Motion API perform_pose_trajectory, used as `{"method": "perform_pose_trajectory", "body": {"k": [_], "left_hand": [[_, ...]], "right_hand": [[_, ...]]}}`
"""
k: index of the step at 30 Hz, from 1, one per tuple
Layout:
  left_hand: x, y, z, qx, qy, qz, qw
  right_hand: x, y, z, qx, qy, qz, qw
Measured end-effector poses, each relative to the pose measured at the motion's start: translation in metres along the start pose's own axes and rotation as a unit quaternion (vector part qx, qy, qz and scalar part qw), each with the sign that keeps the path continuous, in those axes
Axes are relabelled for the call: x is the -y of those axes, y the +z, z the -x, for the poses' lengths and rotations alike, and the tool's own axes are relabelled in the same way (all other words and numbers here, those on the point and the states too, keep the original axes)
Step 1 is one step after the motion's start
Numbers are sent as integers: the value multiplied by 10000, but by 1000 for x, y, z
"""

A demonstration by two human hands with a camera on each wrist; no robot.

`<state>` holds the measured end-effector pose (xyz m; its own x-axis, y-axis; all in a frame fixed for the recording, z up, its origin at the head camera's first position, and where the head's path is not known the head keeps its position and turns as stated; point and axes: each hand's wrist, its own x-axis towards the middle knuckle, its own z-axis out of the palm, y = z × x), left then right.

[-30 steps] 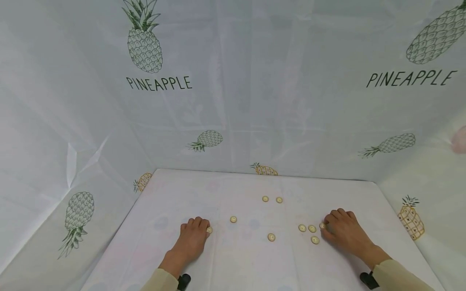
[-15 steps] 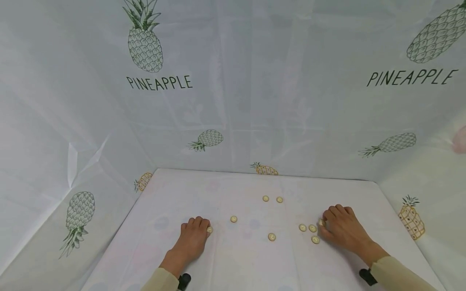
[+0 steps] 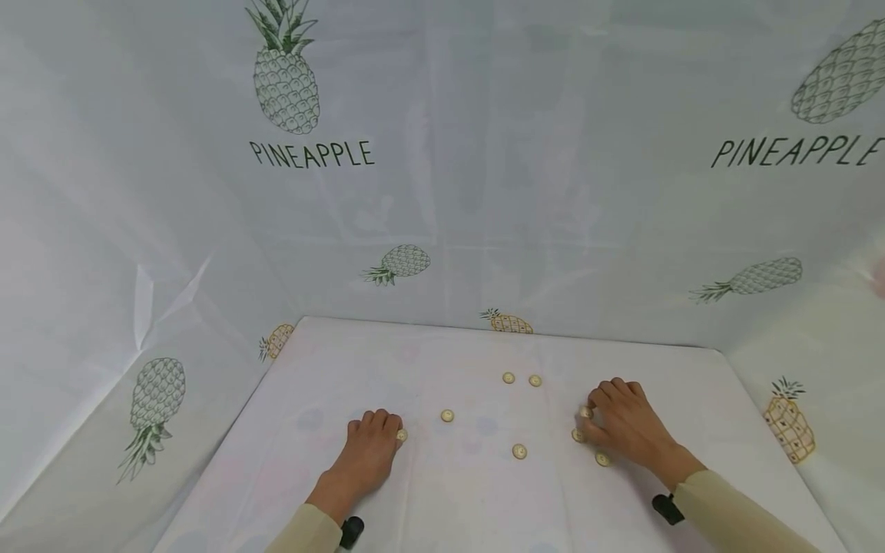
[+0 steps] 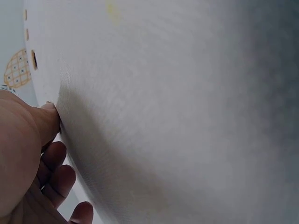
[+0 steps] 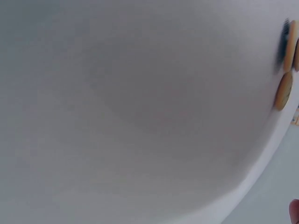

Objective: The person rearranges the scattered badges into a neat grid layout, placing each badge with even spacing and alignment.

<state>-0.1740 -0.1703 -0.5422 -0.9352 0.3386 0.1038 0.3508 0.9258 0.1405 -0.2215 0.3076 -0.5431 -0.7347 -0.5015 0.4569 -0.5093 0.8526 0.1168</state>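
Observation:
In the head view, my left hand [image 3: 373,447] rests on the left part of the table, thumb and curled fingers holding a small round pale-yellow disc [image 3: 402,435]. The left wrist view shows this hand [image 4: 28,149], but its disc is hidden. At the right, my right hand [image 3: 631,426] holds another disc [image 3: 586,412] at its fingertips. Just in front of its thumb lies a third disc [image 3: 578,435]; one more [image 3: 603,459] lies under the hand's near side. Tan disc edges [image 5: 283,91] show in the right wrist view, with only a fingertip [image 5: 295,211] in the corner.
Several more discs lie on the white table [image 3: 470,499]: one [image 3: 447,415] right of my left hand, one [image 3: 519,452] near the middle, and a pair [image 3: 508,378] farther back. White pineapple-printed sheets [image 3: 525,192] stand behind and at both sides.
My right hand has moved left and slightly away from me, bringing its disc behind the right-hand cluster. One cluster disc is now hidden by that hand. The left hand stays put; the view shifts slightly.

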Motion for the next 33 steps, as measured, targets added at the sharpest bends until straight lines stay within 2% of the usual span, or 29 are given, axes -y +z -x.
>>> {"method": "perform_pose_trajectory", "body": {"k": [15, 26, 33], "left_hand": [[7, -2, -2, 82, 155, -82, 9998], [9, 2, -3, 248, 103, -100, 9996], [9, 4, -4, 158, 151, -78, 9997]], "right_hand": [[29, 15, -50, 487, 223, -224, 9983], [42, 33, -86, 135, -35, -333, 9993], [55, 44, -111, 367, 15, -427, 9984]]}}
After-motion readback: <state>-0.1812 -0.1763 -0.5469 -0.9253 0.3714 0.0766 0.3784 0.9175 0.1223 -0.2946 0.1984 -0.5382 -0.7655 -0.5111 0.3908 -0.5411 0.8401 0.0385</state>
